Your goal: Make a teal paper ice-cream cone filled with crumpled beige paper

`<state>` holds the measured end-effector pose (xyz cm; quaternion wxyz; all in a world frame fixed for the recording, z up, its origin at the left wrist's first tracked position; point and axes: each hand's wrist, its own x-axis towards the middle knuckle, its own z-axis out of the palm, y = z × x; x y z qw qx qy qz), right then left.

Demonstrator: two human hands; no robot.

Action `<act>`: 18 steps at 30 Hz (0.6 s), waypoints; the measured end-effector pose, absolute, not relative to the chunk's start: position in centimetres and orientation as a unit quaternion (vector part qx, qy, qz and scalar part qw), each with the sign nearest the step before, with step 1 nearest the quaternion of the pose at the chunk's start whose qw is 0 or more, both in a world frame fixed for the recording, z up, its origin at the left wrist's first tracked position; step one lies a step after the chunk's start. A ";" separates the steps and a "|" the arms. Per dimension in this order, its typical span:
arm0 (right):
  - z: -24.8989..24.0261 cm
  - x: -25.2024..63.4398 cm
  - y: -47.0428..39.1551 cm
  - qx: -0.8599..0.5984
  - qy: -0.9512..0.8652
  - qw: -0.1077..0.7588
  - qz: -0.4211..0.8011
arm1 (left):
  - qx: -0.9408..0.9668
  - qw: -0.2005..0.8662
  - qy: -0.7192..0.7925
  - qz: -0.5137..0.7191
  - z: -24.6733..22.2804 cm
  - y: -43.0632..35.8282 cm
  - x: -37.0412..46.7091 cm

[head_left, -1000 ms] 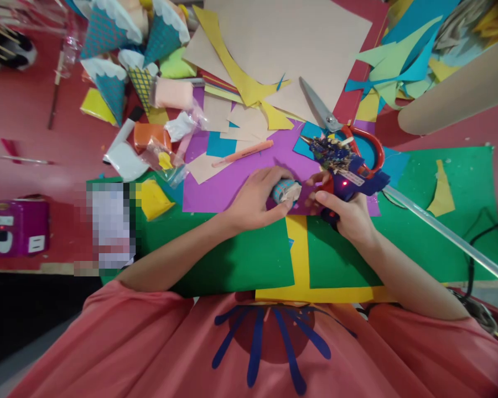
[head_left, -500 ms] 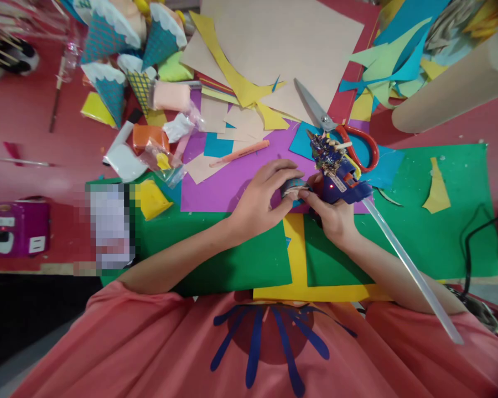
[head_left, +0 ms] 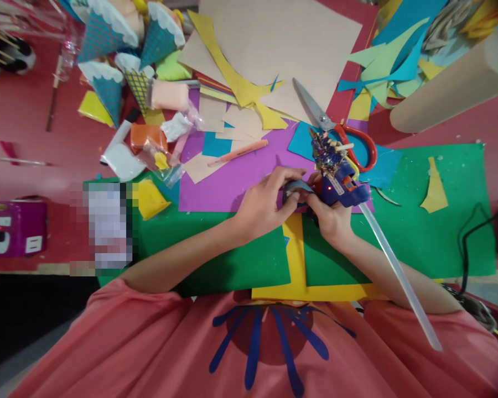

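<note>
My left hand (head_left: pixel 262 205) is closed around a small rolled paper piece (head_left: pixel 299 187) with a blue pattern, its fingers bent over the top and the thumb pressing below. My right hand (head_left: pixel 331 220) grips a dark blue hot glue gun (head_left: pixel 341 188), and its thumb also touches the rolled paper. A long clear glue stick (head_left: pixel 398 273) sticks out behind the gun, toward my right forearm. The gun's nozzle end is crusted with dark residue and points up and away. Fingers hide much of the rolled paper and the gun's handle.
Red-handled scissors (head_left: pixel 359 148) lie just beyond the glue gun. An orange marker (head_left: pixel 243 152) rests on a purple sheet (head_left: pixel 216 190). Blue patterned cones (head_left: pixel 105 85) and bagged clay (head_left: pixel 147 138) are at the left. A cardboard tube (head_left: pixel 452 83) stands out at the right.
The rolled paper has turned in my fingers, showing more of its blue patterned side. My left fingers have shifted slightly over it. The glue stick's rear end has swung a little to the left.
</note>
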<state>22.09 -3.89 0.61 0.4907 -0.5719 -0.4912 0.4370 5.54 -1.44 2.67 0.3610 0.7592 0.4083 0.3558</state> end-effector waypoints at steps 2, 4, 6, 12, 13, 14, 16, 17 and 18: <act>1.1 21.9 -3.7 -0.572 -0.478 0.496 0.444 | 0.747 0.385 0.410 0.355 2.6 -1.8 5.7; 1.2 21.8 -3.7 -0.570 -0.478 0.491 0.453 | 0.751 0.389 0.405 0.346 2.5 -2.0 5.8; 1.0 21.9 -3.7 -0.569 -0.486 0.485 0.452 | 0.760 0.381 0.405 0.337 2.4 -1.9 5.8; 1.1 22.2 -3.4 -0.580 -0.492 0.483 0.434 | 0.784 0.357 0.385 0.331 2.6 -1.6 5.7; 1.4 22.2 -3.3 -0.584 -0.488 0.487 0.429 | 0.784 0.359 0.375 0.340 2.6 -1.6 5.7; 1.7 22.1 -3.2 -0.588 -0.481 0.492 0.426 | 0.783 0.363 0.364 0.351 2.6 -1.6 5.7; 2.3 21.7 -3.1 -0.585 -0.463 0.504 0.435 | 0.775 0.373 0.347 0.374 2.6 -1.6 5.7; 2.5 21.6 -3.0 -0.581 -0.453 0.507 0.448 | 0.771 0.375 0.343 0.383 2.5 -1.6 5.7; 2.7 21.4 -3.0 -0.576 -0.444 0.505 0.464 | 0.768 0.376 0.343 0.390 2.5 -1.6 5.7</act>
